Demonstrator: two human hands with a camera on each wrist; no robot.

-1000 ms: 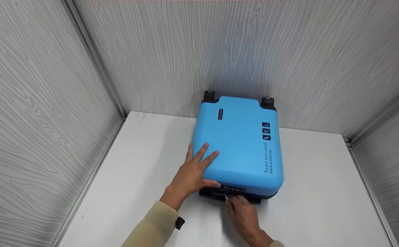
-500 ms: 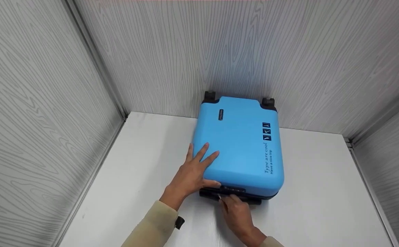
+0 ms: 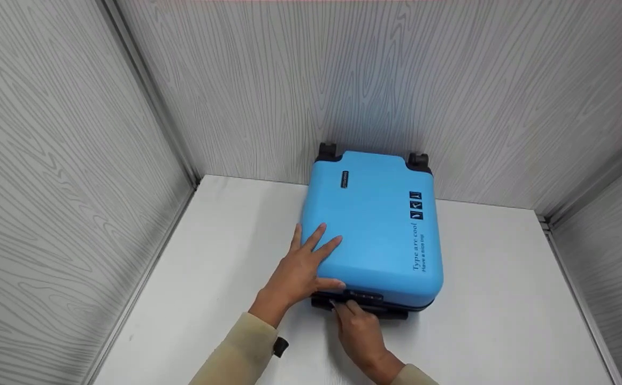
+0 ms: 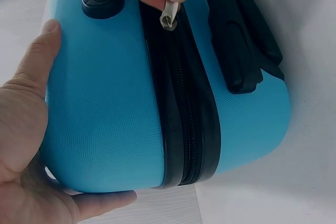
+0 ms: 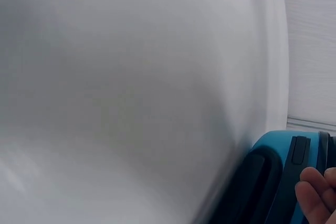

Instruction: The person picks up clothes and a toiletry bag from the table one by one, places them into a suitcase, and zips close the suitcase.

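Two hands work at one blue suitcase (image 3: 375, 224), which lies printed face up on the white table (image 3: 225, 240), beneath the left fingers and just beyond the right ones. Only the left wrist view shows clearly what the right hand (image 3: 361, 331) holds: its thumb and finger pinch a metal zipper pull (image 4: 169, 14), merely a pale glint at the fingertips in the head view. That close view also shows the zipper teeth (image 4: 188, 124) running from the pinch toward the left hand's side. The head view alone takes in the left hand (image 3: 299, 270) whole, fingers spread apart over the shell's near corner, thumb along its front edge. The right wrist view catches fingertips beside the dark handle (image 5: 299, 153).

The shell looks like hard plastic, finely ribbed up close, with rounded corners. A smooth black band (image 4: 157, 82) flanks the teeth; a black lock (image 3: 364, 295) sits just beyond the right fingertips. Far past the left fingers, two black wheels (image 3: 419, 160) stand near the wood-grained wall (image 3: 364, 75); whether they touch it, I cannot tell.

Compared with half a second ago, the right hand and pull have slid along the seam toward the left thumb, while the left hand keeps its place.
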